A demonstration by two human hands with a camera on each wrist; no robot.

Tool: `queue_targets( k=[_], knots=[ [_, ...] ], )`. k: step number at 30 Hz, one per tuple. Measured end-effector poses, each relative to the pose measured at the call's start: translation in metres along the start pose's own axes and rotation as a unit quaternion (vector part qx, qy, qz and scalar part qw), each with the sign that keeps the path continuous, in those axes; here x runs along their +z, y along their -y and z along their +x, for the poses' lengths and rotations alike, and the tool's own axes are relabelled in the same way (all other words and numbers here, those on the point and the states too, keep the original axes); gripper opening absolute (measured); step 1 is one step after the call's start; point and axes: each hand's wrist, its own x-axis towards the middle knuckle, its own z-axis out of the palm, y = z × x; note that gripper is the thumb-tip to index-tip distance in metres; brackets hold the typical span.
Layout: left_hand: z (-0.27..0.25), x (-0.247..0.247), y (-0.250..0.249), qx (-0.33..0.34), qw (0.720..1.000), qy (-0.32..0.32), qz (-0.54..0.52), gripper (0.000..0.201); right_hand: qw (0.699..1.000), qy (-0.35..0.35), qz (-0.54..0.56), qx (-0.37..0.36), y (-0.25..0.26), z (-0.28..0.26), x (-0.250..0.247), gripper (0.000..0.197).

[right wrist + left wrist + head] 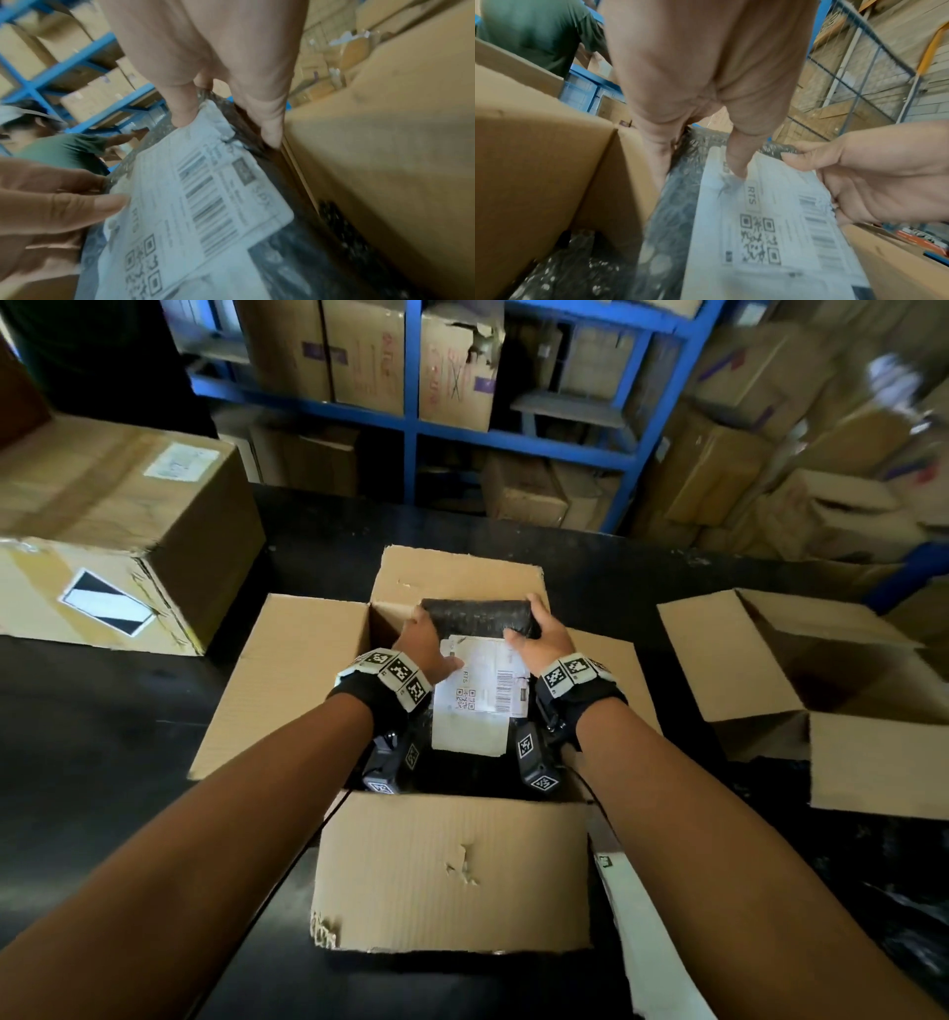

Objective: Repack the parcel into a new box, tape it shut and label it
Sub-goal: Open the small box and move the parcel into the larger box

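I am holding the parcel [477, 618], a black wrapped bundle with a white label [482, 690] on top, tilted in the mouth of the open box [452, 870]. My left hand [423, 642] is gripping its left side, thumb pressing on the label. My right hand [544, 634] is gripping its right side, fingers curling over the far end. The box is sitting on the black table [102, 737], another open box [821, 690] lying to the right, a closed one [118, 531] to the left.
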Motion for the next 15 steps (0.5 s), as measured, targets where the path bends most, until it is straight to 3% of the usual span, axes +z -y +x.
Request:
queue_targets(
  k=[4, 7, 15],
  knots=[
    [-0.019, -0.025, -0.015, 0.108, 0.989, -0.055, -0.084, 0.086, 0.996, -0.028, 0.049, -0.064, 0.026, -0.020, -0.031, 0.068],
    [-0.031, -0.039, -0.023, 0.205, 0.965, -0.070, -0.146, 0.102, 0.988, -0.051, 0.085, -0.115, 0.043, -0.034, -0.061, 0.069],
    [-0.101, -0.032, -0.081, 0.331, 0.913, -0.058, -0.232, 0.099, 0.960, -0.113, 0.169, -0.191, 0.050, -0.097, -0.133, 0.072]
  ],
)
